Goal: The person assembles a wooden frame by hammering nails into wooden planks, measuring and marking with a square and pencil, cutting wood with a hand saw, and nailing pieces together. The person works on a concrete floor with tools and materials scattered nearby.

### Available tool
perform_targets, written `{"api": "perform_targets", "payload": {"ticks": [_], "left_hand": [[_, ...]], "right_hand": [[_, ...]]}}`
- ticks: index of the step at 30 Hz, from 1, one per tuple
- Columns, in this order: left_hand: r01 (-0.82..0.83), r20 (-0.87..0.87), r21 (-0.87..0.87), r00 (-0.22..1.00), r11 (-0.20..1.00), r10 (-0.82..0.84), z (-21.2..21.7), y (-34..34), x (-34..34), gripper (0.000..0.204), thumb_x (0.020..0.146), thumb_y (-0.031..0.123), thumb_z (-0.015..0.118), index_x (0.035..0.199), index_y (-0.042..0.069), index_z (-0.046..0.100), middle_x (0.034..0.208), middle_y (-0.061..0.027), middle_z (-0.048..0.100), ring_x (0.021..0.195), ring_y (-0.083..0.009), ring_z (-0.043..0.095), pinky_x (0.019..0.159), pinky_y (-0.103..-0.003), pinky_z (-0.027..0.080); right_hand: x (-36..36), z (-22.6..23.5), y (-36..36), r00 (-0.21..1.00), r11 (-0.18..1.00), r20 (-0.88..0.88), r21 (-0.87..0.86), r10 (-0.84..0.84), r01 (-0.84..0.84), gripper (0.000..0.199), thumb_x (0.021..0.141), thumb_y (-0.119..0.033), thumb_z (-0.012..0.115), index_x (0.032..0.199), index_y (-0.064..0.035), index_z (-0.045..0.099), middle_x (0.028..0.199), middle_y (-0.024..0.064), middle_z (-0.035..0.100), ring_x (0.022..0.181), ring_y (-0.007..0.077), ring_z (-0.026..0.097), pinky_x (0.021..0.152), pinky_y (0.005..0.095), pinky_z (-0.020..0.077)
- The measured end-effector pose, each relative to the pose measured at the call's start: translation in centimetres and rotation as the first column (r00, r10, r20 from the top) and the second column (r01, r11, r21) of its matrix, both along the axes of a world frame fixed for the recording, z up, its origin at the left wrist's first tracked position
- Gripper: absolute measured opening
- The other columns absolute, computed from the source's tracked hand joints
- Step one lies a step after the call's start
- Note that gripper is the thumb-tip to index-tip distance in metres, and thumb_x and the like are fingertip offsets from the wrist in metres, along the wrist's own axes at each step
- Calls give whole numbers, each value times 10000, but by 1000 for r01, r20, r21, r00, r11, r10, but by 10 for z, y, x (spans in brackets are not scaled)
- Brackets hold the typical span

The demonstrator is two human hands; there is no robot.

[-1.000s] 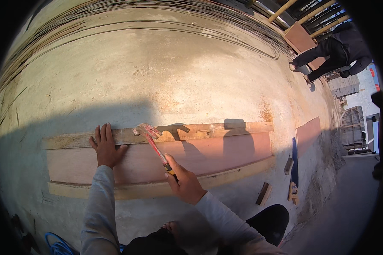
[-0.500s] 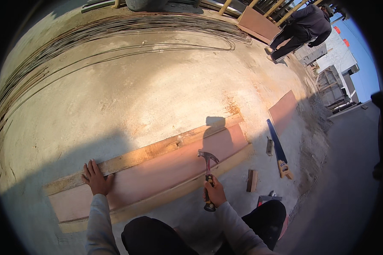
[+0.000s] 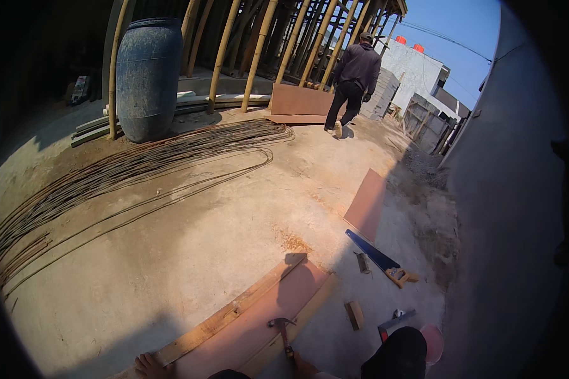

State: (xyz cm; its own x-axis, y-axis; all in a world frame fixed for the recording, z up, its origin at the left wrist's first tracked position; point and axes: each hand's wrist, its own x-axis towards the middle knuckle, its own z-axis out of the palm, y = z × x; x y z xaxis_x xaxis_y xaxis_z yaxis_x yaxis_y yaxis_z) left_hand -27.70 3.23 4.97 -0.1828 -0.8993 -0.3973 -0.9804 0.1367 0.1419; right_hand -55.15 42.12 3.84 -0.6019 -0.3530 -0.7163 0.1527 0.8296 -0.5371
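A long reddish plywood strip [image 3: 250, 325] lies on the concrete, with a wooden batten [image 3: 224, 307] along its far edge and another batten [image 3: 310, 307] along its near edge. At the lower edge of the view, my left hand [image 3: 150, 366] rests on the left part of the far batten, fingers stretched and apart, partly cut off. My right hand [image 3: 305, 367], also cut off below, is closed round the handle of a claw hammer [image 3: 286, 340]. The hammer's head is above the strip; whether it touches the wood I cannot tell.
To the right lie a handsaw [image 3: 379, 254], two wood blocks [image 3: 354, 314] and a loose plywood piece [image 3: 367, 202]. Bent steel rods [image 3: 171, 153] stretch across the left. Beyond stand a blue barrel [image 3: 146, 82] and bamboo poles [image 3: 259, 57]. Another person [image 3: 358, 72] is near leaning boards [image 3: 300, 101].
The view has tilted up, so my hands and the strip sit lower, and the barrel and poles show more. The other person has walked farther off. The hammer stays in my right hand.
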Motion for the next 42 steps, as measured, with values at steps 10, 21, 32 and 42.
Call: {"api": "perform_targets", "payload": {"ticks": [10,21,32,42], "left_hand": [[154,284,22,947,988,-154,-17,-18,-1,881,771,658,695,1419,130,415,1446,-139,461,1401,-356,351,1080,-674,296],[442,-266,-380,789,813,-553,-20,116,-68,879,870,617,610,1535,117,326,1548,-198,357,1469,-402,252,1170,-563,255],[409,-73,-12,910,912,-409,8,141,-102,809,903,570,596,1518,101,359,1517,-193,395,1463,-362,273,1163,-544,272],[-180,-743,217,608,959,282,116,53,6,592,990,368,572,1458,26,450,1452,-188,485,1415,-277,378,1131,-469,352]], "right_hand": [[-28,-47,-20,906,924,183,45,-382,380,486,929,-250,559,1296,70,563,1216,234,649,1087,380,623,961,524,434],[-3,-101,2,498,680,-467,440,731,-586,484,953,-134,418,1322,168,501,1339,298,554,1237,481,509,1059,729,250],[-31,-18,9,593,625,-200,192,780,-756,479,888,-368,646,1164,23,647,1111,203,702,905,351,699,886,426,539],[-164,139,-20,730,591,-387,-428,563,-683,470,851,-356,663,1206,-49,646,1079,179,706,929,347,688,869,451,535]]}}
